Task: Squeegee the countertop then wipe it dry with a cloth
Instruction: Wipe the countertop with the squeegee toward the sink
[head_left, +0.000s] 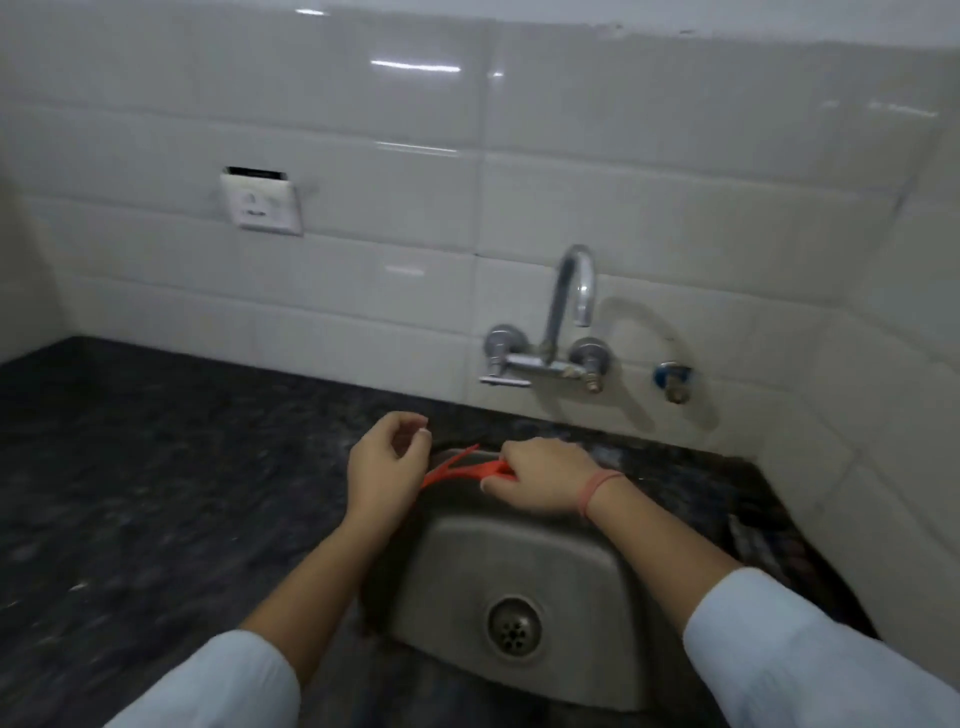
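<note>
gripping squeegee (478, 468) over sink (519, 561) rim

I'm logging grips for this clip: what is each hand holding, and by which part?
The right hand grips the orange squeegee by its handle, over the sink. The left hand holds nothing, its fingers loosely curled.

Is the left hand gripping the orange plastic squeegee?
No, the right hand grips the orange plastic squeegee at the back of the steel sink; the left hand holds nothing.
</note>
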